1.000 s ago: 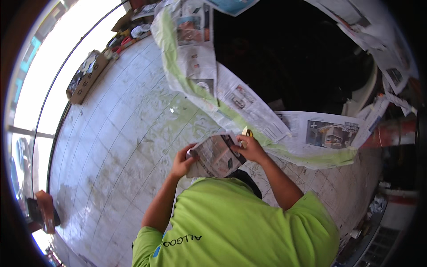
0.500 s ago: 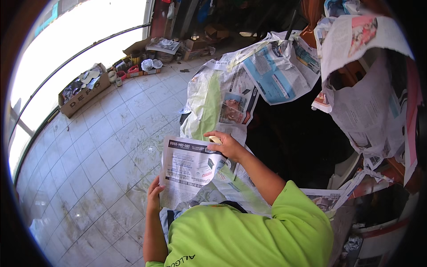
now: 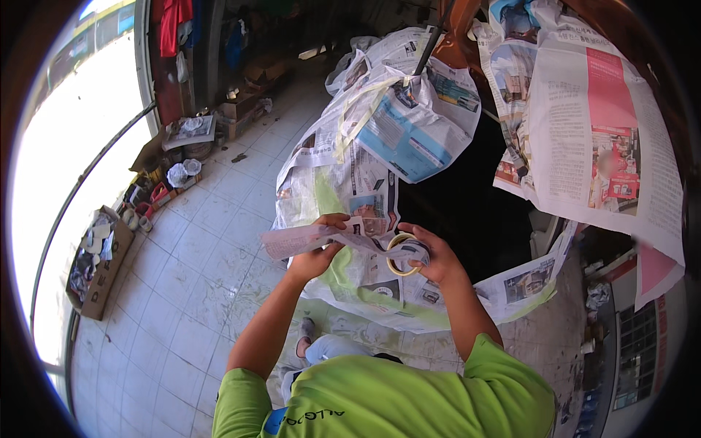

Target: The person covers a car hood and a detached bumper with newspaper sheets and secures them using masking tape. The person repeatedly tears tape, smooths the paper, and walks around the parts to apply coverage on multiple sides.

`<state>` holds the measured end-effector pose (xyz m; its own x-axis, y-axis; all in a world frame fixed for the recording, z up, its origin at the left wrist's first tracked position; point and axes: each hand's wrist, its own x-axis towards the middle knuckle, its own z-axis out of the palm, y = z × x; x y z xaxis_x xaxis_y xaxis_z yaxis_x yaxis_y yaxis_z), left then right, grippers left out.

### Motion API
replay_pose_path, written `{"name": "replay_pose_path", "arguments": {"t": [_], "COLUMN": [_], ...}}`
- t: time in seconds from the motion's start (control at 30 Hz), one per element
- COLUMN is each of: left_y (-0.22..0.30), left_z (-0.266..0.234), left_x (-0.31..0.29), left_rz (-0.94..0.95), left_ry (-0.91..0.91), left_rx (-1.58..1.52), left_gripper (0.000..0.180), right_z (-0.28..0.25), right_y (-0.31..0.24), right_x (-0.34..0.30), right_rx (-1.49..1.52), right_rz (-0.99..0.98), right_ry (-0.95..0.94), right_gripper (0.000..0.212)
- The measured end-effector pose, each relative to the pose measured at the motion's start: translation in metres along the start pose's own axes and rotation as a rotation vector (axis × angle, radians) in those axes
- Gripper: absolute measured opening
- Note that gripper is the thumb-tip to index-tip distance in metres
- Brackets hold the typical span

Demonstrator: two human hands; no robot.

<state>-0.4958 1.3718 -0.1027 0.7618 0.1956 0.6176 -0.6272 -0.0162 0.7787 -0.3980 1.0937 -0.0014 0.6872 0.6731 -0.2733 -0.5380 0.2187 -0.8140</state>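
Note:
My left hand (image 3: 321, 250) is closed on a newspaper sheet (image 3: 286, 243), pinching it between thumb and fingers. The sheet is seen nearly edge-on and stretches across to my right hand (image 3: 436, 255). That hand grips a roll of masking tape (image 3: 395, 266), pale yellow and seen partly from its open side, along with the sheet's right end. Both hands are above a curved rim covered with newspaper (image 3: 365, 175) and strips of pale green masking (image 3: 326, 193). What lies under the covering is hidden.
Beyond the rim is a dark opening (image 3: 460, 212). More newspaper (image 3: 562, 124) hangs at the right, and a dark rod (image 3: 432, 40) rises at the back. A cardboard box (image 3: 109, 274) of odds and ends stands on the tiled floor (image 3: 175, 285) at left, near other clutter.
The newspaper sheet, earlier spread flat facing me, is now tipped nearly edge-on. Both hands have shifted over the covered rim, and the tape roll shows more fully. My view has swung right.

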Motion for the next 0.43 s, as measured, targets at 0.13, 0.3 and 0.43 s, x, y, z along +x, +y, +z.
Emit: {"name": "replay_pose_path", "arguments": {"t": [0.13,0.3,0.43], "left_y": [-0.022,0.003,-0.007], "left_z": [-0.002,-0.012,-0.005], "left_x": [0.089,0.201,0.296], "left_rz": [-0.018,-0.131,0.122], "left_ry": [-0.101,-0.145,-0.134], "left_rx": [-0.001,0.339,0.419], "left_gripper": [0.028,0.035,0.039], "right_z": [-0.008,-0.002,-0.009], "right_y": [-0.028,-0.067,-0.103], "right_x": [0.013,0.062,0.103], "right_rx": [0.046,-0.399,-1.028], "right_rz": [-0.364,-0.807,-1.036], "right_ry": [0.114,-0.007,0.352], "right_gripper": [0.05,0.081,0.095]}}
